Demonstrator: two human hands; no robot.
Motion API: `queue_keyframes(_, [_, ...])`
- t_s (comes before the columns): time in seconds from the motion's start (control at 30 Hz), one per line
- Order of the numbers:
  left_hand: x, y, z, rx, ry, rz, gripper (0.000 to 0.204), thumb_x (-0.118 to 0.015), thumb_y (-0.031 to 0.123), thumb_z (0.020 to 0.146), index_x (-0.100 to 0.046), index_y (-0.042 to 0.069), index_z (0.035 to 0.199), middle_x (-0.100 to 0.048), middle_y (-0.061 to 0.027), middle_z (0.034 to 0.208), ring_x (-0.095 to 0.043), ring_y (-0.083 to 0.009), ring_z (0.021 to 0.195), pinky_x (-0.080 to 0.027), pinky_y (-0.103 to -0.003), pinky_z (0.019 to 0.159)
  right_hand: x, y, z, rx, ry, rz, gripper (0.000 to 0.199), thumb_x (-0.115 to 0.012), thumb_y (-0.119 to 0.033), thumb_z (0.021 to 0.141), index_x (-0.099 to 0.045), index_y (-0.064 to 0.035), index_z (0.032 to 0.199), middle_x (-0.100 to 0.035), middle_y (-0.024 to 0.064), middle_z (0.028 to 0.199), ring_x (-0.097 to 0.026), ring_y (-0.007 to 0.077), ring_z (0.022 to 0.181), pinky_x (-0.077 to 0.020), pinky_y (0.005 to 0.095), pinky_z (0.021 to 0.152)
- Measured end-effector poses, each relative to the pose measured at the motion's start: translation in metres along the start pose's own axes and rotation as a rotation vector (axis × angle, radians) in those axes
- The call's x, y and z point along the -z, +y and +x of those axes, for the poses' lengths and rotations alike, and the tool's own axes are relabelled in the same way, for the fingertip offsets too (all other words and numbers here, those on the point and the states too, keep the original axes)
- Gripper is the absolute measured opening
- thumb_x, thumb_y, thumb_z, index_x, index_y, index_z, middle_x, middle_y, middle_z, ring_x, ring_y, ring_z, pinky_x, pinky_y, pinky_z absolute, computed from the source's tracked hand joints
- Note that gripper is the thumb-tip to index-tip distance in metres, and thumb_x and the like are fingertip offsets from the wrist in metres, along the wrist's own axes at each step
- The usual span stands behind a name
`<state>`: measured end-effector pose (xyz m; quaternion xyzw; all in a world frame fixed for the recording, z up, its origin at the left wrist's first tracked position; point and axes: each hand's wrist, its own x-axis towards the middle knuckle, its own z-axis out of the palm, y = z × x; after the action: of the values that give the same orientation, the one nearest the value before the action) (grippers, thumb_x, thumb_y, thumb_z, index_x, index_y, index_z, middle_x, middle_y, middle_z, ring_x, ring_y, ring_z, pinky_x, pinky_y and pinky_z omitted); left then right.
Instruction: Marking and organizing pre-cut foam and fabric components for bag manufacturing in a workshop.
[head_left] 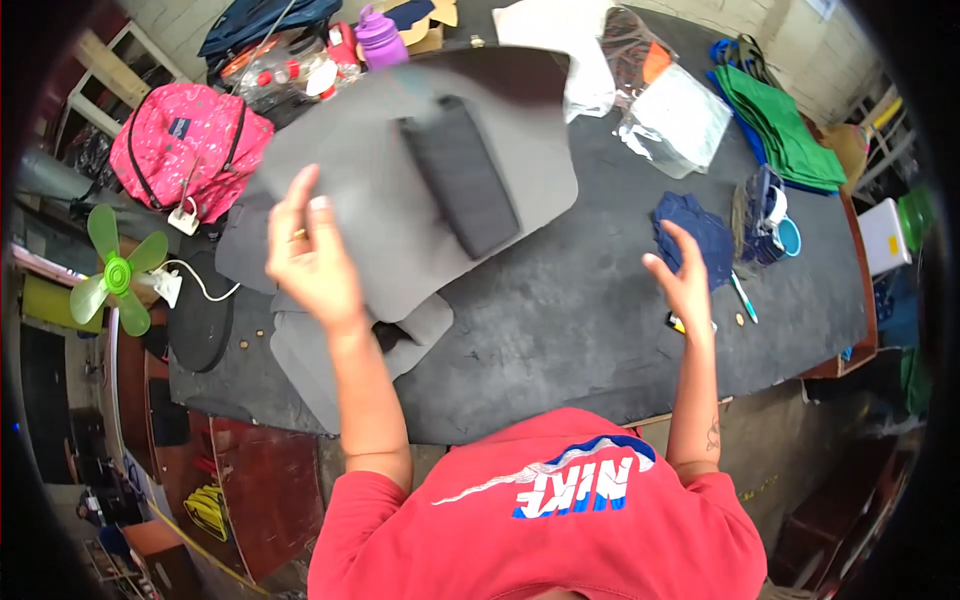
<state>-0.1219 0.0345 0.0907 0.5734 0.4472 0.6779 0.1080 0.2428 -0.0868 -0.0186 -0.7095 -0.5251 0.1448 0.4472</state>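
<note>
A large grey sheet (350, 140) with rounded corners spreads over the left and middle of the dark table, its outline a little blurred. On it lies a black padded strip (465, 180), slanted. My left hand (315, 250) is over the sheet's left part, fingers raised and apart, gripping nothing that I can see. Below the sheet, more grey cut pieces (315, 360) stick out towards me. My right hand (685, 285) hovers at the right with thumb and fingers spread and nothing in them. Just beyond it lies a folded dark blue cloth (695, 235).
A pink backpack (190, 145) and a green fan (117, 275) stand at the left. Bottles (290, 75) and a purple flask (380, 40) are at the back. Plastic bags (675, 120), green fabric (780, 130), a light blue tape roll (788, 237) and a pen (745, 297) lie right.
</note>
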Motion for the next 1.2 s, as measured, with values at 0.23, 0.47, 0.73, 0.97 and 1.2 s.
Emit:
queue_keyframes(0.23, [0.156, -0.052, 0.011, 0.303, 0.304, 0.120, 0.041, -0.057, -0.004, 0.085, -0.055, 0.002, 0.125, -0.056, -0.0134, 0.123, -0.057, -0.0186, 0.101, -0.047, -0.030, 0.089, -0.134, -0.075, 0.034, 0.088, -0.488, 0.238, 0.043, -0.071, -0.024, 0.080, -0.058, -0.0027, 0.115, -0.058, 0.0130, 0.112, -0.055, 0.0239, 0.111, -0.0459, 0.0338, 0.090])
queue_keyframes(0.47, [0.255, -0.132, -0.061, 0.613, 0.310, 0.053, 0.058, -0.052, -0.011, 0.081, -0.045, 0.009, 0.135, -0.043, -0.0138, 0.139, -0.046, -0.0237, 0.121, -0.032, -0.033, 0.106, -0.218, -0.148, 0.028, 0.841, -0.379, -0.450, 0.061, -0.077, -0.019, 0.066, -0.054, -0.0089, 0.122, -0.041, 0.0165, 0.137, -0.030, 0.0322, 0.134, -0.0272, 0.0559, 0.106])
queue_keyframes(0.73, [0.224, -0.141, -0.089, 0.710, 0.417, 0.188, 0.075, -0.068, 0.014, 0.084, -0.026, 0.013, 0.146, -0.023, -0.0170, 0.149, -0.034, -0.0270, 0.130, -0.025, -0.039, 0.109, -0.245, -0.129, 0.111, 0.494, -0.062, -0.053, 0.013, -0.058, -0.010, 0.077, -0.062, -0.0042, 0.088, -0.063, 0.0206, 0.080, -0.062, 0.0383, 0.076, -0.0484, 0.0455, 0.066])
queue_keyframes(0.97, [0.225, -0.148, -0.103, 0.766, 0.310, 0.301, 0.082, -0.071, 0.008, 0.078, -0.026, 0.012, 0.146, -0.026, -0.0178, 0.150, -0.031, -0.0312, 0.135, -0.024, -0.040, 0.110, -0.172, -0.250, 0.139, 0.455, -0.005, 0.419, 0.012, -0.060, -0.010, 0.090, -0.064, 0.0010, 0.094, -0.056, -0.0042, 0.072, -0.045, 0.0032, 0.067, -0.0390, 0.0194, 0.062])
queue_keyframes(1.2, [0.194, -0.144, -0.105, 0.672, 0.127, 0.253, 0.085, -0.066, 0.002, 0.081, -0.016, 0.012, 0.149, -0.027, -0.0187, 0.148, -0.031, -0.0266, 0.135, -0.028, -0.037, 0.108, -0.248, -0.309, 0.023, 1.153, -0.815, 0.044, 0.029, -0.070, -0.020, 0.070, -0.061, -0.0016, 0.090, -0.061, 0.0162, 0.110, -0.056, 0.0335, 0.108, -0.0418, 0.0458, 0.091])
